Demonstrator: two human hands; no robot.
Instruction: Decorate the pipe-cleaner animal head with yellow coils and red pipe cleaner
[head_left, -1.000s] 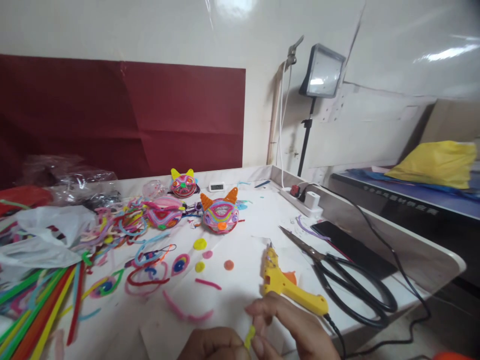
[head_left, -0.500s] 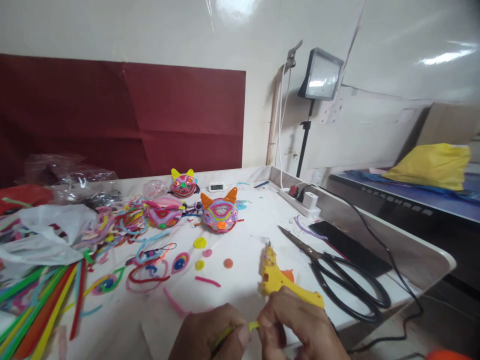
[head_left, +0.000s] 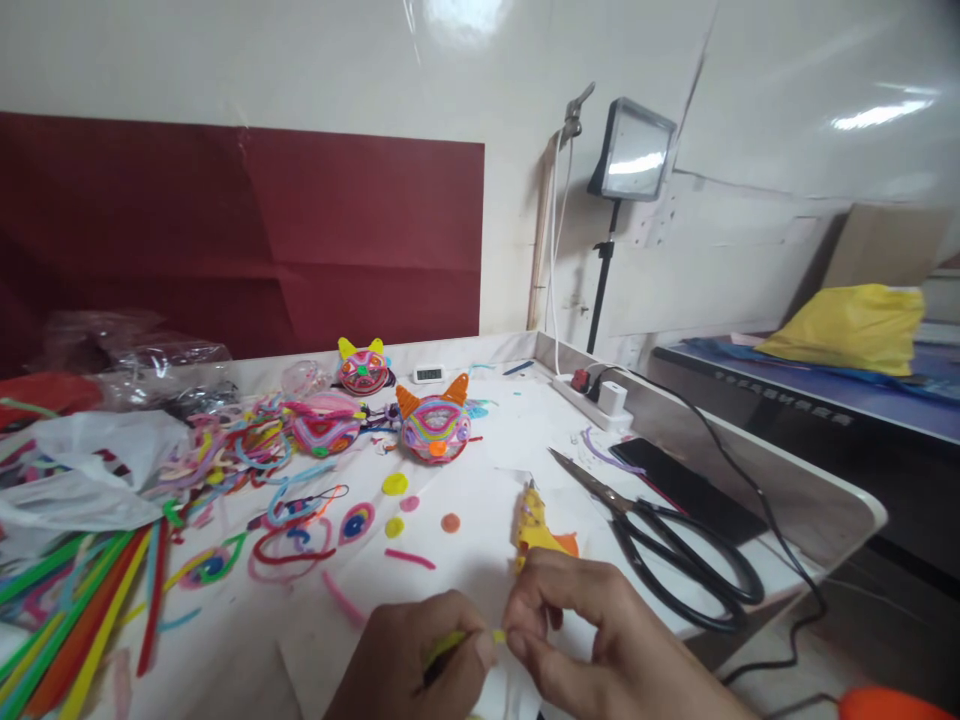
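A thin yellow-green fuzzy strip, like a pipe cleaner (head_left: 500,636), stretches between my two hands at the bottom of the view. My left hand (head_left: 416,660) is closed, with the strip running through its curled fingers. Thumb and fingertips of my right hand (head_left: 585,625) pinch the short end. Just beyond the right hand lies a yellow glue gun (head_left: 534,522), its handle hidden behind that hand. Large black-handled scissors (head_left: 637,510) rest on the table to the right.
Cat-eared craft heads (head_left: 435,432) stand at the back. Pipe cleaners (head_left: 82,625) and a white plastic bag (head_left: 97,455) crowd the left. Coiled eye pieces (head_left: 355,523) and discs (head_left: 395,484) lie mid-table. A phone (head_left: 690,490) and power strip (head_left: 596,403) sit right.
My right hand has risen slightly and now covers more of the glue gun's handle. The left hand stays nearly in place. The whole view has shifted a little.
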